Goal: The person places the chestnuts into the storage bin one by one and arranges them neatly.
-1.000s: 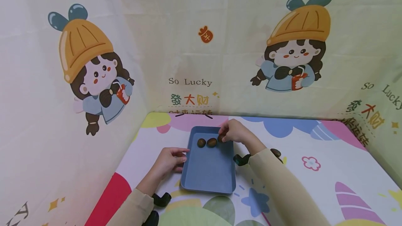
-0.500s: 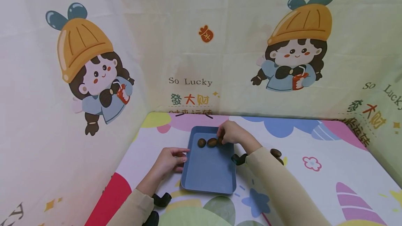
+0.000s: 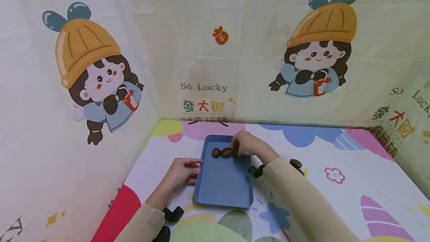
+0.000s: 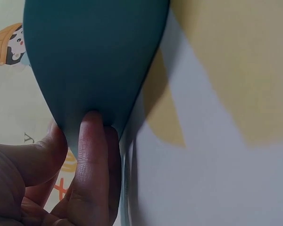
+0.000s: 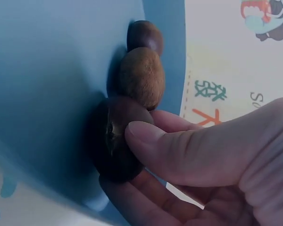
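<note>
In the head view, a blue tray (image 3: 223,182) lies on the table, with two brown chestnuts (image 3: 226,152) side by side near its far end. A third chestnut (image 5: 118,141) is pinched between the thumb and fingers of my right hand (image 3: 250,146); the right wrist view shows a pale slit in its dark shell. It sits at the right end of the row, against the middle chestnut (image 5: 142,77). My left hand (image 3: 179,173) rests at the tray's left side, its fingertips touching the outer wall (image 4: 94,61).
More chestnuts (image 3: 295,163) lie on the table right of the tray, partly hidden by the right sleeve (image 3: 302,193). A printed cloth (image 3: 255,66) hangs behind the patterned table (image 3: 322,152). Black wrist-worn devices (image 3: 173,214) show at both cuffs.
My right hand has shifted slightly left and down, bringing its chestnut close to the middle one. The left hand stays at the tray's side.
</note>
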`<state>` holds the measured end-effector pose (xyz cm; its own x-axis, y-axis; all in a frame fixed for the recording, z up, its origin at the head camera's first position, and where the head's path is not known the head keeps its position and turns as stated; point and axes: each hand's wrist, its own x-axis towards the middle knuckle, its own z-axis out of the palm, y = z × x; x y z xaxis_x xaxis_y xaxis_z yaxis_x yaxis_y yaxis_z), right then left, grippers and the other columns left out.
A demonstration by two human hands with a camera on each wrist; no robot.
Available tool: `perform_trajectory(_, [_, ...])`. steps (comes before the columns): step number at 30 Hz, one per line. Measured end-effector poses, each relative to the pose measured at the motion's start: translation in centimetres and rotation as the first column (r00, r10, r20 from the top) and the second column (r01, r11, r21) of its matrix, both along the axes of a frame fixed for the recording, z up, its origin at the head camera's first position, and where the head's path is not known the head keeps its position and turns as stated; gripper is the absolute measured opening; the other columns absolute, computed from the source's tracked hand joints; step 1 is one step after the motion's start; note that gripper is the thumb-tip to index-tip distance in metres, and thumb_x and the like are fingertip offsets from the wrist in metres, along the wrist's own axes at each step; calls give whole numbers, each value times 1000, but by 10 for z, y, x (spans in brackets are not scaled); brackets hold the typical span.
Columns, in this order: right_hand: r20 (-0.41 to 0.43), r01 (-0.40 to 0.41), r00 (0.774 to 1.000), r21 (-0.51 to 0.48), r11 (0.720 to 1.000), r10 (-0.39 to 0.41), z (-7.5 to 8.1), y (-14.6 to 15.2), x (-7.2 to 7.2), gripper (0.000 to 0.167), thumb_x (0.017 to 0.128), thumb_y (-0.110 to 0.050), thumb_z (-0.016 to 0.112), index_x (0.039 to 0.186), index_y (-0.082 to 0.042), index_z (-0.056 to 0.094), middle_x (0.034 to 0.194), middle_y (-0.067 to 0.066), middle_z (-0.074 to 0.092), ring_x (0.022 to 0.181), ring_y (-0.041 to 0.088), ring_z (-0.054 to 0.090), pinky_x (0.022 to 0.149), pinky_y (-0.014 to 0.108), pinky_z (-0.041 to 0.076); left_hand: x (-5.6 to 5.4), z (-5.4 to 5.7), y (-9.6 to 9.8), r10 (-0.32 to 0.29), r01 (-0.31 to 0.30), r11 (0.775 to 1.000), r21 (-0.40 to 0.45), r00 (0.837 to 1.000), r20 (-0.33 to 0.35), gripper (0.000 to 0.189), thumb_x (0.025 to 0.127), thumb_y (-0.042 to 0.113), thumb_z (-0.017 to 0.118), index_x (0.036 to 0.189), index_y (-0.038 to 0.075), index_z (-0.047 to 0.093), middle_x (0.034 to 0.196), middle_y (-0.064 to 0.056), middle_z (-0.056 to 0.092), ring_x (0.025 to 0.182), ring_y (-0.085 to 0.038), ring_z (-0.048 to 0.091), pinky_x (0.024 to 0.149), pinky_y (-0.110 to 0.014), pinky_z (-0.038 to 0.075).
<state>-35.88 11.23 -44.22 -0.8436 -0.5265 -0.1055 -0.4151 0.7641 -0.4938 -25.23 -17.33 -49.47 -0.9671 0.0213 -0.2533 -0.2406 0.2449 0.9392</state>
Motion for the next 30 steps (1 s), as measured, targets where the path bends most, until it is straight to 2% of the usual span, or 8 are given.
perform_trajectory(15, [65, 18, 998, -44, 999, -15, 3, -1, 1, 27, 85, 10, 79, 104, -9, 78, 100, 6, 78, 91, 19, 68, 88, 39, 62, -1, 0, -1, -3, 3, 1000, 2, 1000, -1, 32, 95, -3, 77, 125, 8, 81, 103, -12, 73, 78, -16, 74, 64, -35, 68])
perform_trajectory(30, [29, 44, 999, -61, 997, -43, 0, -1, -3, 26, 87, 8, 76, 105, -10, 79, 103, 4, 78, 94, 19, 71, 89, 41, 63, 0, 3, -1, -5, 5, 1000, -6, 1000, -1, 32, 95, -2, 77, 125, 9, 81, 103, -13, 74, 77, -17, 74, 64, -35, 68])
